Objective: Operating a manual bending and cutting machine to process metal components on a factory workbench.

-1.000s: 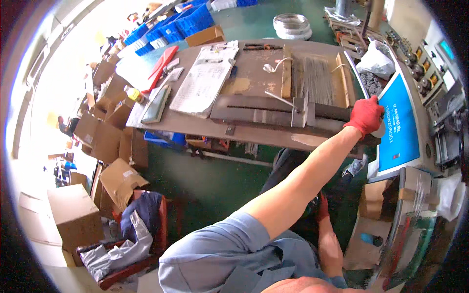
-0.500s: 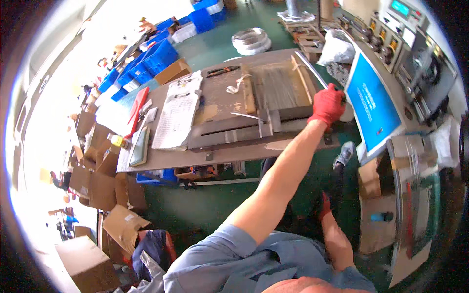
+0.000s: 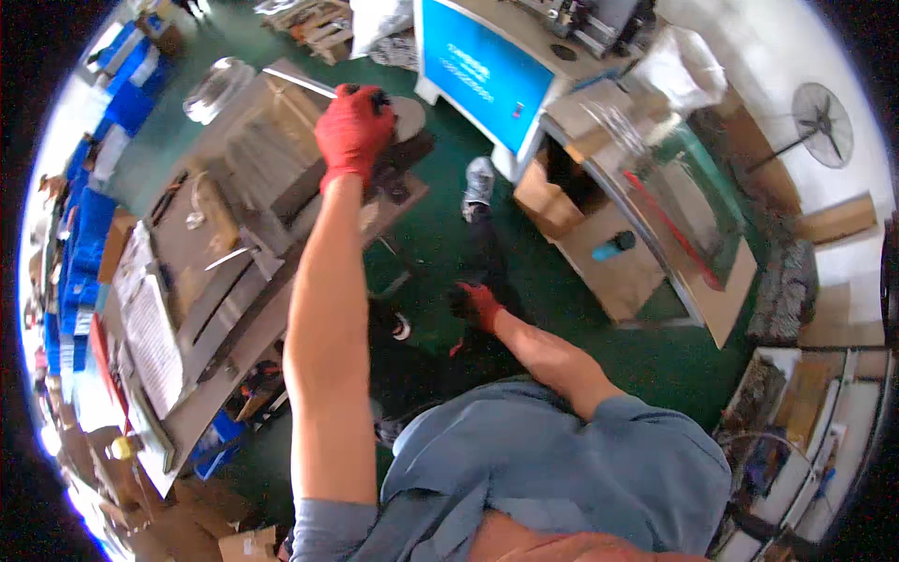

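Our left hand (image 3: pixel 353 131), red-gloved, fingers curled closed on a grey plate (image 3: pixel 408 116) at the table (image 3: pixel 234 309) edge; right hand (image 3: pixel 476 304) hangs loosely curled, empty.

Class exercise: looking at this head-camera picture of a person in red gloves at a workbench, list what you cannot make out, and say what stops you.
1. What the left hand grips at the workbench corner: the glove covers it.
2. Whether the right hand holds anything: it hangs low, small and dark against the floor.
3. The papers on the bench: too small, bent by the fisheye rim.
4. The blue bins: their contents are blurred at the left edge.
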`<state>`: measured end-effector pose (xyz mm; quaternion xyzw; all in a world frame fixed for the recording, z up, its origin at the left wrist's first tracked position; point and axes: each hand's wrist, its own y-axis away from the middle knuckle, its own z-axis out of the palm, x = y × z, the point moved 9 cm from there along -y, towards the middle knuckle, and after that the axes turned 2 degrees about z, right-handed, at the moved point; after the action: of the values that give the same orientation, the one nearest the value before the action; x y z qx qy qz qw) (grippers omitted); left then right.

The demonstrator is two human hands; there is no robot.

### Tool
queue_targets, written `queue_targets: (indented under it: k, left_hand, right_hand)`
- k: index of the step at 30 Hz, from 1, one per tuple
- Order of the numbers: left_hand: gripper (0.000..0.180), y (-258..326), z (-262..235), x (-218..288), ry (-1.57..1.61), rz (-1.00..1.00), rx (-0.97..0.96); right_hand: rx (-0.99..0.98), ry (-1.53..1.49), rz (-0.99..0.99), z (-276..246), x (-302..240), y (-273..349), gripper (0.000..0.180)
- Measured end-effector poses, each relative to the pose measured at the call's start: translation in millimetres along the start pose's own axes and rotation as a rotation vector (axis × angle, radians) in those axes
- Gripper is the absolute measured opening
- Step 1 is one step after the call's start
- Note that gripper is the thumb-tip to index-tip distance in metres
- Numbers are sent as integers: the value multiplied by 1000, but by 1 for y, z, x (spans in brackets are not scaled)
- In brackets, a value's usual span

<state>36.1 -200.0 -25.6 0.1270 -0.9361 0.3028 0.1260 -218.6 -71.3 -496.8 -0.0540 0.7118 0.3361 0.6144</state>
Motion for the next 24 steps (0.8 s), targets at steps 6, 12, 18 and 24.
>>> queue_targets:
  k: [6,12,18,24]
  left_hand:
    - [27,-29,4,105,129,112,32]
    - [25,2,5,19,1,17,35]
    - [24,-18,6,64,94,81,39]
    - [23,-3,3,25,18,27,76]
  right_hand:
    - [53,-460,112,-83,133,-54,40]
    - [-116,-558,513,19,80,-2,40]
    - [-31,-706,440,-30,121,-30,35]
    - [-72,-554,393,12,45,2,34]
